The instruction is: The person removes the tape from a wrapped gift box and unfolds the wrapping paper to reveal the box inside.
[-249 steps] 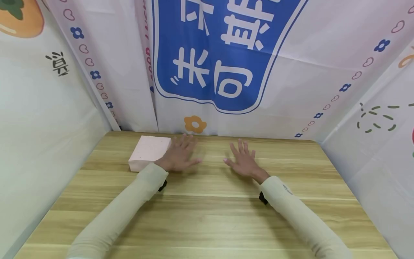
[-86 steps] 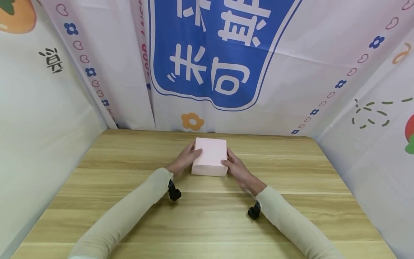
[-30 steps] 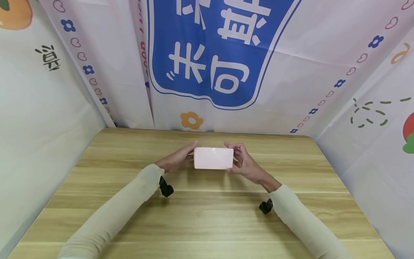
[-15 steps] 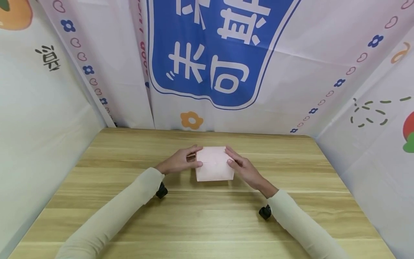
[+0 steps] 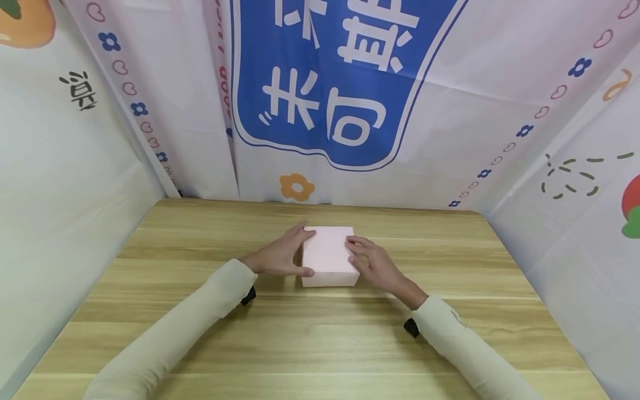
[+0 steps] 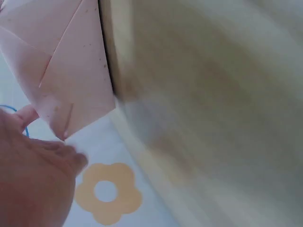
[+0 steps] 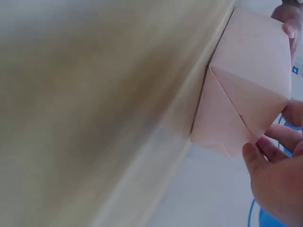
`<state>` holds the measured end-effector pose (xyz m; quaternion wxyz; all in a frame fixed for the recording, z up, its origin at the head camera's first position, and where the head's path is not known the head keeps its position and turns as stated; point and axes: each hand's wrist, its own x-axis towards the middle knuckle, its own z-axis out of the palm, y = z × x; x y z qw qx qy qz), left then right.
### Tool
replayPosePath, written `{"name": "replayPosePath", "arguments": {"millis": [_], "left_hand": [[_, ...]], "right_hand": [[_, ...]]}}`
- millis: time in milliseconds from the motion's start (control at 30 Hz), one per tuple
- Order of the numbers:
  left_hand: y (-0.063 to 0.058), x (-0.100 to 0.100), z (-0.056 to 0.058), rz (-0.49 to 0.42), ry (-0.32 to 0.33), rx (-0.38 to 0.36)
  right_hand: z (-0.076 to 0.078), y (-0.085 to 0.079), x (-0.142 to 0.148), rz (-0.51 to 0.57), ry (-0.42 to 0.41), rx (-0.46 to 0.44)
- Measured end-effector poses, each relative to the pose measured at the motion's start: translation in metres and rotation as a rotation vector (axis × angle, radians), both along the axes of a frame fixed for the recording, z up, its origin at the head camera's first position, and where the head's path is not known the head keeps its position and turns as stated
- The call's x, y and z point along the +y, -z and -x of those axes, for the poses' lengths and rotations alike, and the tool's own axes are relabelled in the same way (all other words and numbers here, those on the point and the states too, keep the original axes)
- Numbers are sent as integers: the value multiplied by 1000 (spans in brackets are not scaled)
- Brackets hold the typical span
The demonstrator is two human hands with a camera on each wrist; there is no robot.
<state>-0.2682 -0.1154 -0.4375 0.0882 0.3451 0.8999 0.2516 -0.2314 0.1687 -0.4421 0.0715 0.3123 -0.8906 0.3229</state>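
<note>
A pale pink box (image 5: 327, 253), wrapped in paper, sits flat on the wooden table in the middle of the head view. My left hand (image 5: 280, 255) spans its left side, thumb at the near corner and fingers at the far one. On the right edge, my right hand (image 5: 380, 269) has its thumb and fingertips on the box. Folded paper with a diagonal seam shows on the end of the box (image 6: 61, 61) in the left wrist view. The right wrist view shows a similar folded end of the box (image 7: 236, 109) against bent fingers (image 7: 255, 163).
The wooden table (image 5: 310, 344) reaches back to a printed white cloth (image 5: 450, 139) with a blue sign and an orange flower (image 5: 297, 187). White cloth walls stand at both sides. Each wrist carries a small black camera.
Over the last second the box has turned from narrow face toward the head camera, through a tilt, to broad face up on the table. Earlier it stood at the left, with both hands spread and off it.
</note>
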Motion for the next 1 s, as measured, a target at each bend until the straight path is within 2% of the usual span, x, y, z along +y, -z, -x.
{"name": "replayPosePath", "arguments": {"millis": [100,167,233,333,433,667,800,1000], "left_hand": [[-2,7,2,87,31,124],[-4,14,3,143,58,201],[-6,19,3,198,88,238],[-10,26,3,256,133,228],[-13,31,2,283,150,210],[-9,37,2,337,110,227],[-9,37,2,328,102,234],[-12,37,-1,327,101,249]], "right_hand": [[4,-6,-3,-43,41,82],[7,-10,-5,-69,61,97],[10,-13,-6,-95,70,95],[13,-18,-7,-136,71,85],[18,-24,-8,-183,48,85],[37,-38,-7,-303,-46,47],[42,-40,-6,-319,-84,22],[44,-36,-4,-319,-108,41]]}}
